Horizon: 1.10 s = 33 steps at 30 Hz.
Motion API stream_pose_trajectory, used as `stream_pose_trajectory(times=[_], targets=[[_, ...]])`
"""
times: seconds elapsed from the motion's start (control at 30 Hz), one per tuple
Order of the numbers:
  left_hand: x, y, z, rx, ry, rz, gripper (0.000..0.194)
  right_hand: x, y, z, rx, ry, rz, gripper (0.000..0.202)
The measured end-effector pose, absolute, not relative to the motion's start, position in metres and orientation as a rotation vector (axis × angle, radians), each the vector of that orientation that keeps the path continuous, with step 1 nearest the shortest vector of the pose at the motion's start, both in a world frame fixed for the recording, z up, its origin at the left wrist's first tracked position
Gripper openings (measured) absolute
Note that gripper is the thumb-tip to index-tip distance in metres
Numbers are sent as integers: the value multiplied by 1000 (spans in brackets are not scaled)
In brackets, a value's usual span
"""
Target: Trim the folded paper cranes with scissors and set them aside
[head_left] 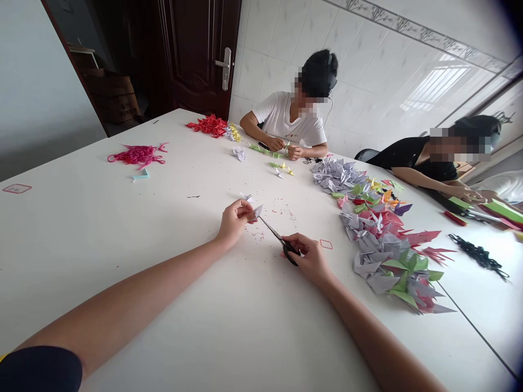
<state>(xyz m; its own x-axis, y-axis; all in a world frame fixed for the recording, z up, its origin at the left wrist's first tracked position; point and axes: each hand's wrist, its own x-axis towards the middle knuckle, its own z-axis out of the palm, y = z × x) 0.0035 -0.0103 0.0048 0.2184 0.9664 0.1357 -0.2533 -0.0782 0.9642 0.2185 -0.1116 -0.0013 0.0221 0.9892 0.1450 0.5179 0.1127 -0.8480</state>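
Note:
Near the middle of the white table (171, 305), my left hand (235, 222) pinches a small pale folded paper piece (257, 211) between thumb and fingers. Black-handled scissors (274, 231) are in my right hand (307, 256), its fingers round the handles. The scissor tips touch or nearly touch the paper at my left fingertips; whether the blades are apart is too small to tell. Just beyond my left hand lies another pale folded piece (246, 197). Tiny coloured scraps (259, 236) are scattered beneath the scissors and around them.
Folded paper cranes (384, 234) are heaped along the right. Pink cords (137, 155) and a light-blue piece (141, 175) lie left, red folded papers (210, 125) at the back. A person in white (302, 125) handles green paper opposite; a person in black (412, 155) works farther right. Black cords (479, 255) lie right.

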Motion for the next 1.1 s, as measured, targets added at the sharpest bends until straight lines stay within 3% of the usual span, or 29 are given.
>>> stream_pose_trajectory(times=[1.1], targets=[[5,-13,10,1177,781,1215,23,219,-112,0,-1528,-1627,680,30]])
